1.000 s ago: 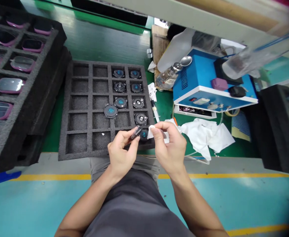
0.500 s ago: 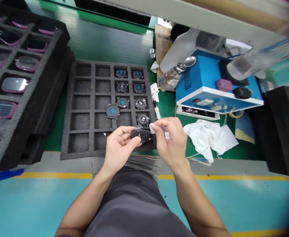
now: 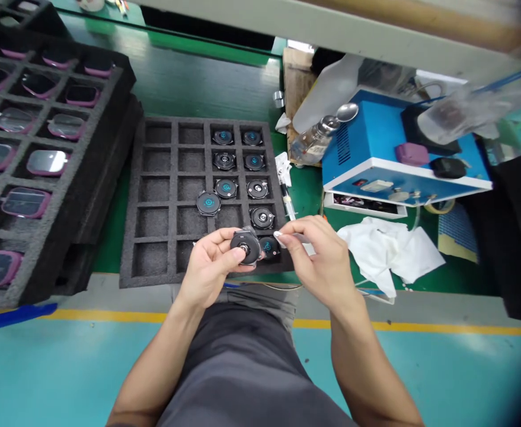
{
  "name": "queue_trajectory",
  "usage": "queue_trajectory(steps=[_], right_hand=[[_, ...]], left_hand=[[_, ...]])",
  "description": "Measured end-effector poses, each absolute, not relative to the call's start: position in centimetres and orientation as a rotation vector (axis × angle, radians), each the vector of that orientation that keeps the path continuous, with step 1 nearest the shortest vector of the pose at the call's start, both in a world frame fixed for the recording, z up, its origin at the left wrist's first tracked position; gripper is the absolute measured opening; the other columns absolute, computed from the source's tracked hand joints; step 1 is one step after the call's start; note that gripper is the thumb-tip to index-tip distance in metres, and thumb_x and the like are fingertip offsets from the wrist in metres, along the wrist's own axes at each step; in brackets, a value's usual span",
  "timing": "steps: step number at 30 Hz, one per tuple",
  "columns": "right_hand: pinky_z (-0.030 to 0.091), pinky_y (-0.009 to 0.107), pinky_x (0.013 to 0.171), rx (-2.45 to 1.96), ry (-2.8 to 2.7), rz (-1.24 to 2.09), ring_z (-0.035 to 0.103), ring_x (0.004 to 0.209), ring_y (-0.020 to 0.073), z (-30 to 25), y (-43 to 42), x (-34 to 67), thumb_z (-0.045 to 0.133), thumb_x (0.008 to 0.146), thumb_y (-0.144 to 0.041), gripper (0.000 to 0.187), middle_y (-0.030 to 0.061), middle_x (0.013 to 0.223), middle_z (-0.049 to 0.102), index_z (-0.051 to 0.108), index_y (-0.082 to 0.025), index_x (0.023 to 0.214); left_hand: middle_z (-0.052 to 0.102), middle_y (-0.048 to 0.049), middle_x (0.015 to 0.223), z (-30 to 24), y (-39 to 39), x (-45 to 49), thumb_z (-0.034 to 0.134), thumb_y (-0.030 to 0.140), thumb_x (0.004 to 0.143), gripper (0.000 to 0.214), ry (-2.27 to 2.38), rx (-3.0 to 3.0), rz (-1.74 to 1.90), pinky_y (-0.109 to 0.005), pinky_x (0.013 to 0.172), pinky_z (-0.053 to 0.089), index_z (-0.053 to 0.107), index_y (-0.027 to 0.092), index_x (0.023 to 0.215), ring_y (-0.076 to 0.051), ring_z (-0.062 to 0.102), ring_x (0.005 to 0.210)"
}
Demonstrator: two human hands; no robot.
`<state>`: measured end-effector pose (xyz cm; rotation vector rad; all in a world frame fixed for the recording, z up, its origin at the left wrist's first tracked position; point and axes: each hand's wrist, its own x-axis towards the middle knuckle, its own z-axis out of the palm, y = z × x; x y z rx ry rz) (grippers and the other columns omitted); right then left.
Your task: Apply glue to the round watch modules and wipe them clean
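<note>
Left hand (image 3: 211,267): thumb and fingers pinching the rim of one round black watch-like module (image 3: 252,244), raised above the near edge of the tray, its circular face with the small bright centre turned up.

Right hand (image 3: 321,256): thumb and forefinger closed on a small white tip (image 3: 278,235), cloth or swab not determinable; held just beside the module, apart from it.

Beneath and ahead of both hands: dark grey foam compartment tray (image 3: 152,283). Five like modules stand in its rightmost column, three in the next; one blue-marked module (image 3: 208,203) lies across a divider, ahead of the left hand.

Progress: the held module appears to be in mid-handling, not yet seated in a compartment. Whether the nine others are finished or waiting cannot be told.

Just ahead of the right hand: slim clear syringe (image 3: 289,206) with dark end. Right of it: crumpled white cloths (image 3: 378,246).

Farther, ahead and right: clear bottle with metal top (image 3: 309,145); blue box-shaped machine with white edging (image 3: 353,145).

Farther, ahead and left: grey foam tray of purple-rimmed rounded rectangular pieces (image 3: 82,95).
</note>
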<state>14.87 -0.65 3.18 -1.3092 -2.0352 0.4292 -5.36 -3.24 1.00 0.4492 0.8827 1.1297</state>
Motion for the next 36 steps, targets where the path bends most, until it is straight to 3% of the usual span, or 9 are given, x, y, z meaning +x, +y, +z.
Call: queue_trajectory(steps=[8, 15, 19, 23, 36], right_hand=[[0.042, 0.034, 0.075, -1.225, -2.119, 0.375, 0.058, 0.080, 0.0183, 5.0, -0.9, 12.2, 0.056, 0.098, -0.020, 0.012, 0.0019, 0.084, 0.069, 0.063, -0.021, 0.089], [0.034, 0.036, 0.075, -1.473, -2.387, 0.197, 0.055, 0.080, 0.0206, 4.1, -0.9, 14.4, 0.054, 0.099, -0.022, 0.014, 0.0029, 0.082, 0.068, 0.064, -0.021, 0.089], [0.040, 0.034, 0.075, -1.453, -2.212, 0.402, 0.057, 0.078, 0.0184, 3.3, -1.6, 15.8, 0.058, 0.097, -0.024, 0.011, 0.0007, 0.082, 0.069, 0.064, -0.022, 0.089], [0.046, 0.035, 0.077, -1.360, -2.065, 0.402, 0.062, 0.082, 0.0184, 3.7, -1.9, 15.1, 0.058, 0.097, -0.023, 0.008, 0.0019, 0.086, 0.071, 0.065, -0.023, 0.093], [0.036, 0.037, 0.073, -1.548, -2.375, 0.118, 0.061, 0.077, 0.0221, 4.3, -0.6, 12.9, 0.057, 0.096, -0.023, 0.014, 0.0050, 0.082, 0.072, 0.066, -0.020, 0.085]], left_hand=[[0.080, -0.0066, 0.091, 0.9, -3.3, -4.4, 0.089, 0.028, 0.070, 0.037, 0.943, 0.556, 1.090, -0.030, 0.067, 0.067, 0.073, 0.015, 0.100, -0.020, 0.076, 0.078], [0.080, -0.0080, 0.091, 0.9, -3.1, -4.2, 0.090, 0.026, 0.068, 0.039, 0.965, 0.521, 1.137, -0.027, 0.064, 0.066, 0.074, 0.013, 0.101, -0.018, 0.076, 0.075], [0.080, -0.0097, 0.093, 0.9, -3.0, -4.4, 0.090, 0.027, 0.069, 0.039, 0.969, 0.511, 1.110, -0.028, 0.062, 0.066, 0.074, 0.014, 0.102, -0.020, 0.077, 0.076], [0.081, -0.0095, 0.094, 0.8, -2.9, -4.3, 0.089, 0.027, 0.070, 0.038, 0.973, 0.530, 1.094, -0.028, 0.062, 0.066, 0.075, 0.014, 0.102, -0.021, 0.077, 0.078], [0.081, -0.0092, 0.098, 0.9, -2.9, -2.1, 0.081, 0.014, 0.069, 0.030, 1.146, 0.690, 1.123, -0.027, 0.082, 0.063, 0.075, 0.012, 0.098, -0.020, 0.078, 0.088]])
